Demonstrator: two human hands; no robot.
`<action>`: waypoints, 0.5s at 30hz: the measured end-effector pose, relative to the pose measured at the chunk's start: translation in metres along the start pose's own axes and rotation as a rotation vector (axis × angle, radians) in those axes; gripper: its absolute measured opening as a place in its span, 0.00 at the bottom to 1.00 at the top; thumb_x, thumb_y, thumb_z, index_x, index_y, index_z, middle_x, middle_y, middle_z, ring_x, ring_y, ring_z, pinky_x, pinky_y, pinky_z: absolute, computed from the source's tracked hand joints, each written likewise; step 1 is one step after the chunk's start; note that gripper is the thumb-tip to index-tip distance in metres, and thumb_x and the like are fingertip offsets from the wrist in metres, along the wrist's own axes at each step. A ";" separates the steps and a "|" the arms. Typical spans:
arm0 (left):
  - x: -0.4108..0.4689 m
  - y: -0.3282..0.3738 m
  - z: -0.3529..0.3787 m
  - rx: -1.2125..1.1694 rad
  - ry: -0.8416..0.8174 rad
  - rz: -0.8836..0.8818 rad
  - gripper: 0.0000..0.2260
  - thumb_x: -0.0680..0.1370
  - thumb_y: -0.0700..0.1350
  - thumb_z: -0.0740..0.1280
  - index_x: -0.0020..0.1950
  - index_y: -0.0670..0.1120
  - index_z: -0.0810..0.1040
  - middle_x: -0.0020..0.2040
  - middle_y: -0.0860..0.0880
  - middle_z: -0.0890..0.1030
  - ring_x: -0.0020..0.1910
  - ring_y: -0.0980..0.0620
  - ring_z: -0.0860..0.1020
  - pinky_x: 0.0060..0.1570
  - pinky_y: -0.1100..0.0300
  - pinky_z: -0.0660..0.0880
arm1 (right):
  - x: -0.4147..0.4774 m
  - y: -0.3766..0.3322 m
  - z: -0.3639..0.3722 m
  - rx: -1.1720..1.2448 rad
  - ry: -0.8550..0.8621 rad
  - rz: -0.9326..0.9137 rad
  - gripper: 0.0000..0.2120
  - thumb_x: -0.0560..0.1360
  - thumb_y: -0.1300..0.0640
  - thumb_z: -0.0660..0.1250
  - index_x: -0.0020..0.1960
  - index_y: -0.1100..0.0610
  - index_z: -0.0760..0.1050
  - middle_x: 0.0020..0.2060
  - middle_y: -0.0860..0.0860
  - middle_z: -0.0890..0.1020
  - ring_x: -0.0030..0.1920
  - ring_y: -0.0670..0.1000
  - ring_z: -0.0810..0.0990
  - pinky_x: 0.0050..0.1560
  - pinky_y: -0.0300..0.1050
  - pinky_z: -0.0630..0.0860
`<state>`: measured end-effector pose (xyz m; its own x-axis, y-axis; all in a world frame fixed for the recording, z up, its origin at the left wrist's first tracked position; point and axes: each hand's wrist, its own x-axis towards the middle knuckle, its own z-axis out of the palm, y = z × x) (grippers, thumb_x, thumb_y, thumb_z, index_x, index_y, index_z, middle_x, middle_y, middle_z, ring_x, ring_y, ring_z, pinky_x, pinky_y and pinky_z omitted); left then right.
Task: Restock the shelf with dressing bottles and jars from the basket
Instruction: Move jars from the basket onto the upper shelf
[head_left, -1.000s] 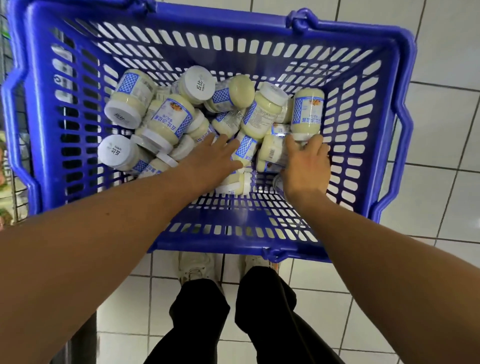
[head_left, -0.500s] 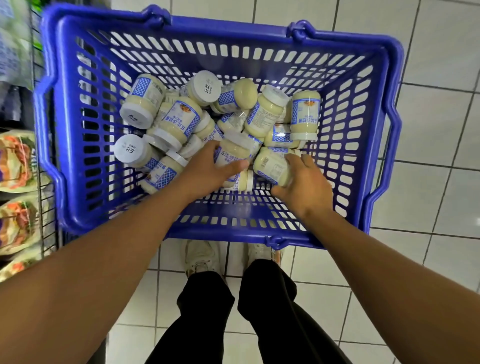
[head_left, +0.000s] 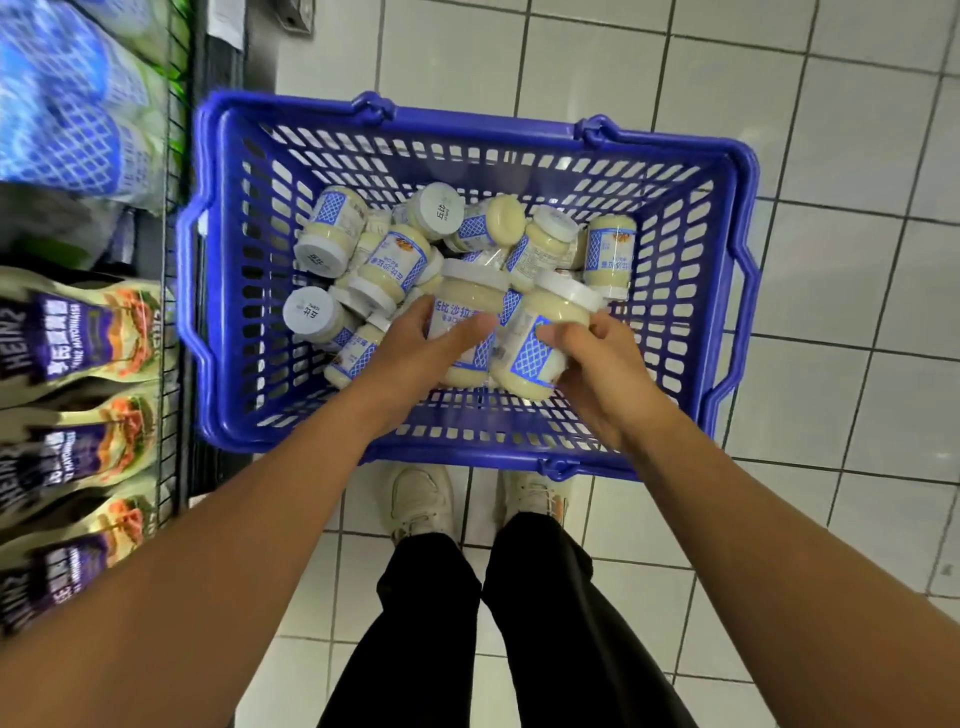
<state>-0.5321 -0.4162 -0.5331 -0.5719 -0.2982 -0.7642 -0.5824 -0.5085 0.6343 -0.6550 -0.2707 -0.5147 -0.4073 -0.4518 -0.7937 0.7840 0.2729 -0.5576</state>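
A blue plastic basket (head_left: 722, 291) stands on the tiled floor and holds several cream-coloured dressing jars (head_left: 395, 260) with white lids and blue-patterned labels, lying in a heap. My left hand (head_left: 415, 353) grips one jar (head_left: 470, 312) lifted above the heap, lid pointing away from me. My right hand (head_left: 597, 364) grips a second jar (head_left: 545, 338) right beside it, tilted, its lid up and to the right. The two held jars touch each other.
A wire shelf (head_left: 169, 364) runs along the left edge, with purple-and-yellow mayonnaise pouches (head_left: 78, 338) below and blue-patterned packs (head_left: 67, 104) above. My white shoes (head_left: 421, 499) and black trousers are just behind the basket. White floor tiles lie to the right.
Both hands closed round a jar each and lifted them out of the heap toward me. The view swung up and right, bringing the shelf into sight on the left.
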 end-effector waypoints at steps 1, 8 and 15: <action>-0.003 0.003 0.003 -0.039 -0.016 -0.013 0.13 0.74 0.55 0.74 0.57 0.57 0.79 0.53 0.53 0.86 0.51 0.54 0.84 0.43 0.57 0.82 | -0.002 -0.002 0.006 0.027 -0.003 0.013 0.10 0.75 0.66 0.67 0.56 0.61 0.78 0.48 0.58 0.84 0.48 0.57 0.84 0.49 0.56 0.81; -0.022 0.025 0.014 -0.136 0.041 -0.025 0.15 0.74 0.58 0.69 0.58 0.54 0.79 0.53 0.50 0.86 0.51 0.48 0.85 0.47 0.48 0.83 | -0.026 -0.026 0.032 0.011 -0.063 -0.055 0.25 0.76 0.50 0.71 0.69 0.58 0.72 0.60 0.58 0.82 0.60 0.61 0.82 0.57 0.64 0.79; -0.057 0.052 0.002 -0.202 0.001 -0.015 0.17 0.73 0.43 0.75 0.58 0.49 0.75 0.49 0.50 0.85 0.46 0.52 0.85 0.40 0.59 0.80 | -0.065 -0.057 0.034 -0.042 -0.124 -0.070 0.28 0.69 0.65 0.68 0.69 0.59 0.70 0.53 0.57 0.84 0.52 0.58 0.84 0.46 0.53 0.81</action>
<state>-0.5311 -0.4244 -0.4561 -0.5633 -0.2900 -0.7737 -0.4630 -0.6647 0.5863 -0.6571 -0.2857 -0.4234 -0.3972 -0.5720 -0.7177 0.7340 0.2714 -0.6225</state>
